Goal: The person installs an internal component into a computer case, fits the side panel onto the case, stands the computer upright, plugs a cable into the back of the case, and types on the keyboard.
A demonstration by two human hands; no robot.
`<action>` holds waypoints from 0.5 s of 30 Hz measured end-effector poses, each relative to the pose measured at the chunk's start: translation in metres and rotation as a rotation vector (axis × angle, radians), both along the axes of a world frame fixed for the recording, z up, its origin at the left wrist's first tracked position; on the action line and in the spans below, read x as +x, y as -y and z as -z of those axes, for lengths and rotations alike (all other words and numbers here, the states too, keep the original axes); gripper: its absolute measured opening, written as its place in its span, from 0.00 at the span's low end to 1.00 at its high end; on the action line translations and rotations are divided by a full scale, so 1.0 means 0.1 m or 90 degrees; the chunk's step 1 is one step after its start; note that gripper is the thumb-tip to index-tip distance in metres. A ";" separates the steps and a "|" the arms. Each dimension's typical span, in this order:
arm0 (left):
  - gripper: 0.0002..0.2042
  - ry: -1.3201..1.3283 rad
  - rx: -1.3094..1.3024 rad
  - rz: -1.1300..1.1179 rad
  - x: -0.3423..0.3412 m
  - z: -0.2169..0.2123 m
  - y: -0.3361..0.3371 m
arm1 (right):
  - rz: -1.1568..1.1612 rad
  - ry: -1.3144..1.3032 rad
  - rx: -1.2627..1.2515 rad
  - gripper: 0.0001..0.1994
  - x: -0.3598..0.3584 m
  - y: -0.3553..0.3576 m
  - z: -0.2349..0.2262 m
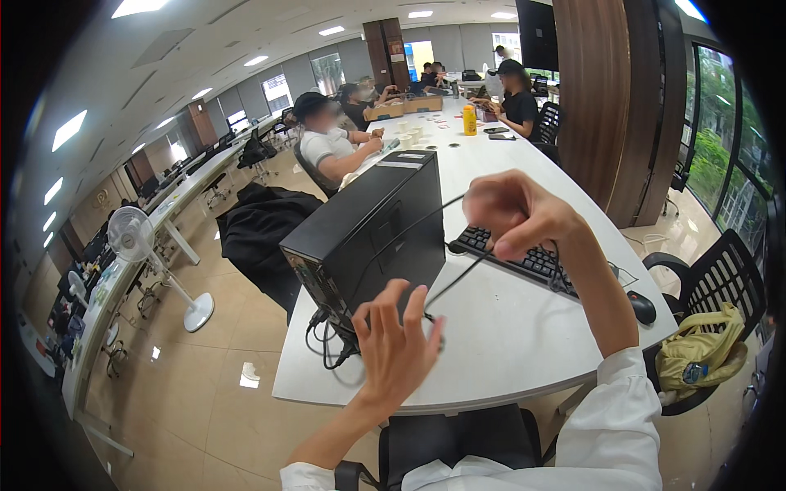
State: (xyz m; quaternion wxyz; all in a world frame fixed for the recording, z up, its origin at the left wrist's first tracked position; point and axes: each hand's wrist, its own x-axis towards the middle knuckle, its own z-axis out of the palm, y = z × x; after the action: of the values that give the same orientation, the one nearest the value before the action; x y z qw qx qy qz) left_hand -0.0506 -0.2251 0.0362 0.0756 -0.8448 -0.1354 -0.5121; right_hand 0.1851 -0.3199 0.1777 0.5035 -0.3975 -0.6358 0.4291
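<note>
A black desktop computer tower [372, 229] lies on its side at the near left of a long white table [508, 344]. My right hand [516, 213] is raised above the table, fingers pinched on a thin black cable [458, 274]. That cable runs down to my left hand [397, 340], which holds its lower part with fingers spread, close to the tower's near end. More black cables [327, 344] hang from the tower's rear. A black keyboard [524, 258] lies just behind my right hand.
A black mouse [642, 307] sits near the table's right edge. A black chair with a yellow bag [700, 352] stands at right. Several people sit farther along the table, beside a yellow bottle [469, 119]. A white fan [135, 237] stands left.
</note>
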 end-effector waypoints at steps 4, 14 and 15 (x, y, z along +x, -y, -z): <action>0.18 -0.085 -0.098 0.010 -0.05 0.00 -0.07 | 0.008 0.040 0.099 0.21 0.15 -0.01 0.00; 0.14 -0.269 -0.619 0.269 -0.80 -1.25 -0.48 | 0.224 0.225 0.129 0.19 0.89 -0.10 0.07; 0.15 -0.244 -0.588 0.229 -0.92 -1.41 -0.51 | 0.230 0.199 0.152 0.18 0.89 -0.20 0.06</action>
State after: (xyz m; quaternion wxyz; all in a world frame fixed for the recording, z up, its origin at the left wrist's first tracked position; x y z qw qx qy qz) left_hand -0.1427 -0.1741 0.1774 -0.3701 -0.8785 -0.1834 -0.2402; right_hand 0.2741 -0.3004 0.1713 0.5111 -0.5037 -0.6708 0.1874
